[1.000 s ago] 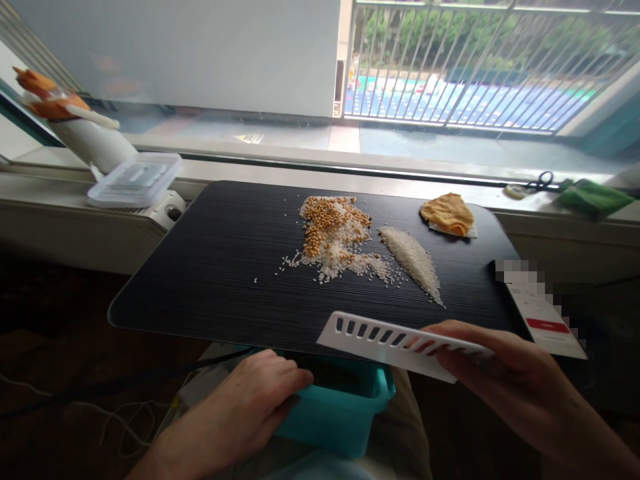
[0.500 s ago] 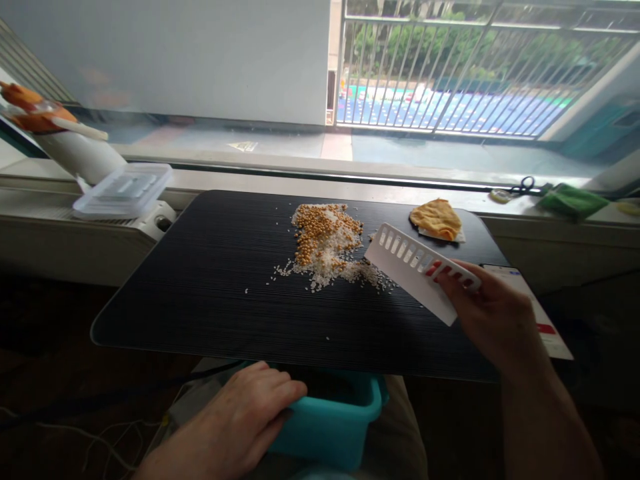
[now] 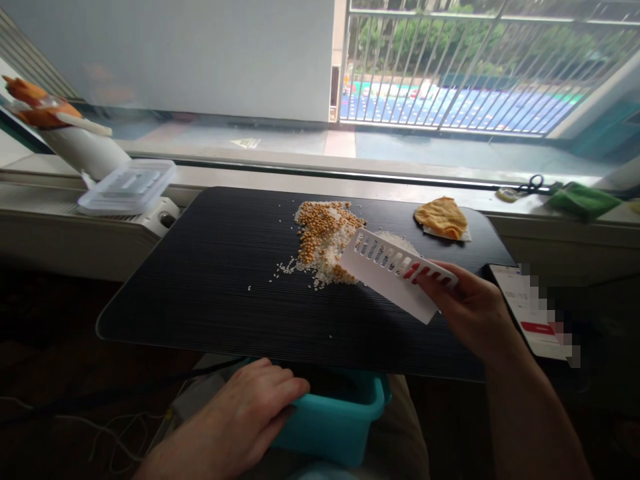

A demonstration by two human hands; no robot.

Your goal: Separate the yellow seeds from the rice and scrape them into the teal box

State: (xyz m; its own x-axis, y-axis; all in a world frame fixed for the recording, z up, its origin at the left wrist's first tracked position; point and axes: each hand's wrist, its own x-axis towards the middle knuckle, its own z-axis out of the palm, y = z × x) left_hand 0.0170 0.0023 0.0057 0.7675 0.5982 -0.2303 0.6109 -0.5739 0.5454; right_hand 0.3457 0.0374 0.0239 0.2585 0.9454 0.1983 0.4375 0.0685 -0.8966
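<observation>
In our right hand (image 3: pixel 465 297) we grip the slotted white scraper (image 3: pixel 383 283) near its right end, fingers closed around the slotted edge. Its far end overlaps, from our view, the near right side of the mixed pile (image 3: pixel 320 233) of tan beans and white rice, which sits toward the back of the dark tabletop (image 3: pixel 200 287). We cannot tell whether the blade touches the grains or the tabletop. A separate heap of rice (image 3: pixel 397 238) shows just behind the scraper, partly hidden by it.

Our left hand (image 3: pixel 263 397) is curled over the rim of the teal bin (image 3: pixel 330 427), below the tabletop's near edge.

We judge the step in hand to be working the loose grains with the scraper. The next move, as we see it, calls for a low, level blade and a gentle stroke, since stray grains lie about the pile, while the left hand steadies the bin.
</observation>
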